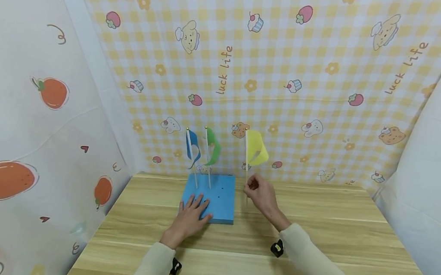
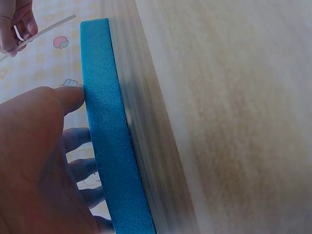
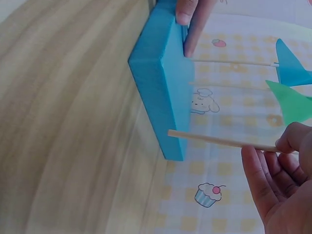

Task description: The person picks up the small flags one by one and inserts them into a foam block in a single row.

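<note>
A square blue foam block (image 1: 220,208) with small dark holes lies on the table. My left hand (image 1: 190,218) rests on its front left part, fingers spread and straight; the left wrist view shows the thumb (image 2: 73,99) at the block's edge. A blue flag (image 1: 193,146) and a green flag (image 1: 214,149) stand in the block's back left part, tilted slightly. To the right of the block, my right hand (image 1: 261,194) pinches the stick of a yellow flag (image 1: 256,145), held nearly upright. In the right wrist view the stick's lower end (image 3: 174,133) is bare and overlaps the block.
The wooden table (image 1: 322,232) runs back to a yellow checked cloth (image 1: 319,67). Printed white cloth (image 1: 68,143) hangs on the left, and plain white cloth (image 1: 430,184) on the right. Small black devices (image 1: 277,248) sit by both sleeves.
</note>
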{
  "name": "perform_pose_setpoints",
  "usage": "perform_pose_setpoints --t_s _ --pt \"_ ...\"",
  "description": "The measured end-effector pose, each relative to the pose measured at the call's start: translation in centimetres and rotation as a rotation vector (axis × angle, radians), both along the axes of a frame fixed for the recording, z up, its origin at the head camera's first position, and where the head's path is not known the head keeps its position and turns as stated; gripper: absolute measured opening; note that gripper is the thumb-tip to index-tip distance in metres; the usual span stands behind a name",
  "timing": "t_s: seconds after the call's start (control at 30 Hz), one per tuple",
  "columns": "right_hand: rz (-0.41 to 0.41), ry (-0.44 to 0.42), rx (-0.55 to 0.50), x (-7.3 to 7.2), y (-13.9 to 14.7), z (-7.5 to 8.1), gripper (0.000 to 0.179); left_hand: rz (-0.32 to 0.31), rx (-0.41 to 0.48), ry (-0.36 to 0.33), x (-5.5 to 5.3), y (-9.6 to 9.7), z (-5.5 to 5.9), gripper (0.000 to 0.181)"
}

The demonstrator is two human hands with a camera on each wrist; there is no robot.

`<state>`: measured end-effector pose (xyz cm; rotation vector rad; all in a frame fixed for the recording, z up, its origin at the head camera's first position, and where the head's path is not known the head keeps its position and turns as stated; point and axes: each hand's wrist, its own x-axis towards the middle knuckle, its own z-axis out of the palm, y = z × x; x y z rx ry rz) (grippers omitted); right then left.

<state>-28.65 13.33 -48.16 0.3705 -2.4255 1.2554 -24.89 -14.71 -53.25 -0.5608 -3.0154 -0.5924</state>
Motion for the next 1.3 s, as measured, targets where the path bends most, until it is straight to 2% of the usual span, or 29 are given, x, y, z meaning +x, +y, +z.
perform_pose_setpoints --t_s 0.2,0.47,0.77,1.3 --pt "-0.013 0.016 0.023 -0.6 -0.2 0.6 0.01 0.003 -0.002 -0.003 0.0 0.0 -0.1 0.062" --pt "0.001 0.097 0.052 -1.7 -0.4 1.4 0.011 -0.001 0.003 -0.006 -0.1 0.0 -0.1 0.062" --pt "-0.005 0.087 0.06 -2.6 -0.2 2.4 0.006 -0.001 0.006 -0.006 0.0 0.0 -0.1 0.062" --pt "-0.014 0.152 0.078 -4.2 -1.0 3.5 0.009 0.008 -0.001 -0.024 0.0 0.2 0.2 0.062"
